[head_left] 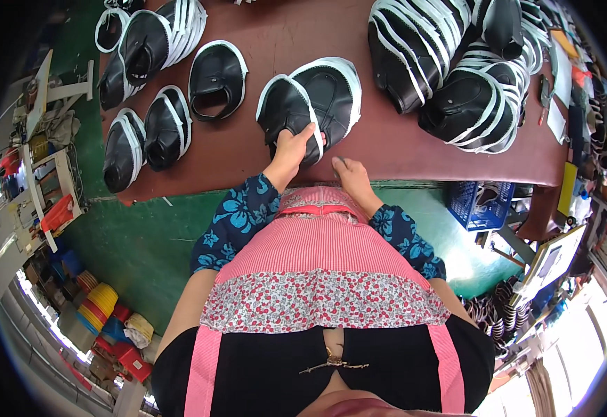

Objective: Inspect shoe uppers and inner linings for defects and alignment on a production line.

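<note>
My left hand [291, 151] is closed on a black shoe upper [281, 104] with a white edge, thumb on its outer side and fingertips showing through near the white rim. That upper leans over a second black shoe upper [336, 87], also white-edged, which lies on the reddish-brown table [282, 35]. To the right, by the table's front edge, my right hand [354, 182] is closed, apart from both uppers. Something small and dark shows at its fingertips, too little to name.
Left of my hands lie a single upper [221, 61], two more uppers [167, 128] [124, 142] and a stacked row [178, 35]. Large stacks of uppers [415, 55] [474, 104] fill the right side. A blue plastic basket [481, 206] sits below the table's right edge.
</note>
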Available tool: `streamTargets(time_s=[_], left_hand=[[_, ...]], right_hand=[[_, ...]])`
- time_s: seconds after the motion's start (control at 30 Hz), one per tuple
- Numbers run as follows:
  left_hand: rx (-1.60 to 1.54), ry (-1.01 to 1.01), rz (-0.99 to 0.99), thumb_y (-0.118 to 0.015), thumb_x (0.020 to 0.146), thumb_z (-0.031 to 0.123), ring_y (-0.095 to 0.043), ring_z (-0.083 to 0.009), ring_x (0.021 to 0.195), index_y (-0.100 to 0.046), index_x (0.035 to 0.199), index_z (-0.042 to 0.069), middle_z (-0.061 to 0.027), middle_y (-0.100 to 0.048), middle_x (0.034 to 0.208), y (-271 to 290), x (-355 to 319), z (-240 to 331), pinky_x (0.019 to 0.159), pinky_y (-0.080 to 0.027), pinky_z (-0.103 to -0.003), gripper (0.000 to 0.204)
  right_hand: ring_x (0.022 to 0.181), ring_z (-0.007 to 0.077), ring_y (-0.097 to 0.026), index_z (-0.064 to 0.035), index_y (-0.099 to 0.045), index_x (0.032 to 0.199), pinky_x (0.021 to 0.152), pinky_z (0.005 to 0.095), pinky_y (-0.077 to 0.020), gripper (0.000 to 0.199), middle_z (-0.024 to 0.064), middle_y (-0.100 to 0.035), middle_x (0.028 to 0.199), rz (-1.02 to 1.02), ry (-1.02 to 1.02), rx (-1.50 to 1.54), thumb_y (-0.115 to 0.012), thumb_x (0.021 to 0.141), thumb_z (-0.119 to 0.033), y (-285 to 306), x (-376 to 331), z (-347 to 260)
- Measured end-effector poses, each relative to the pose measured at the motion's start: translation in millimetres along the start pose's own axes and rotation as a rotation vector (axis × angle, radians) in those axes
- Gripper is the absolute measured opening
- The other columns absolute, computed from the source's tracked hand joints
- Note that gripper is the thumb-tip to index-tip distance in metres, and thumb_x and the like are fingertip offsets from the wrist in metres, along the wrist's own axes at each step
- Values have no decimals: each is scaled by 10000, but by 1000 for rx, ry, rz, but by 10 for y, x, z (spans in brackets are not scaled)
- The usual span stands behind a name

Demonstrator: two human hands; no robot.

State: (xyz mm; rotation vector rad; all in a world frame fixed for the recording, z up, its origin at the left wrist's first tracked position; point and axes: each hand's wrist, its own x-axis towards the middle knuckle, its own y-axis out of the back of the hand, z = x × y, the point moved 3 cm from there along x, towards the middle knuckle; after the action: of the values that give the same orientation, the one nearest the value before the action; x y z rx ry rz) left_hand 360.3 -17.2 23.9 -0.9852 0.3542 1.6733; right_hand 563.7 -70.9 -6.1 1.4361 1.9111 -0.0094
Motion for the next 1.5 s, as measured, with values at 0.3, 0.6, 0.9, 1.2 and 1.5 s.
streamTargets(time_s=[0.3, 0.6, 0.9, 1.2, 1.5], left_hand=[[194, 10, -144, -804, 1028, 200, -799, -255, 1009, -746, 1279, -44, -179, -814, 1145, 303, -410, 302, 895, -645, -389, 354], [536, -722, 198, -841, 976, 219, -763, -286, 1044, -740, 1264, -14, -170, -794, 1126, 455, -1144, 331, 958, -585, -434, 384], [1666, -510, 601, -774, 998, 211, -742, -532, 927, -732, 898, -74, -339, -747, 918, 3151, -1186, 1219, 833, -601, -596, 305], [1408, -683, 1262, -878, 891, 295, -547, -462, 1325, -490, 1433, 4, -269, -562, 1405, 2567, -689, 1268, 1103, -449, -561, 728], [1231, -1061, -238, -842, 930, 217, -681, -358, 1000, -765, 1011, 58, -114, -725, 1000, 154, -402, 304, 868, -561, -476, 194]], right_hand=[[851, 134, -679, 0, -712, 1146, 737, 325, -548, 386, 62, -734, 978, 271, -45, 457, -564, 1174, -356, 472, 730, -180], [858, 75, -641, 2, -752, 1208, 777, 252, -538, 386, 14, -713, 963, -65, 159, 648, -568, 1195, -338, 404, 221, -992], [885, 78, -679, -57, -764, 1241, 764, 262, -518, 393, -1, -744, 1026, 127, -31, 511, -565, 1183, -391, 435, 506, -326], [989, 107, -718, -100, -713, 1292, 812, 295, -549, 399, 4, -767, 1109, 315, -147, 737, -541, 1182, -444, 281, 726, -42], [877, 118, -697, -60, -718, 1228, 751, 295, -597, 400, 15, -732, 1018, 313, -98, 725, -539, 1185, -416, 164, 597, -266]])
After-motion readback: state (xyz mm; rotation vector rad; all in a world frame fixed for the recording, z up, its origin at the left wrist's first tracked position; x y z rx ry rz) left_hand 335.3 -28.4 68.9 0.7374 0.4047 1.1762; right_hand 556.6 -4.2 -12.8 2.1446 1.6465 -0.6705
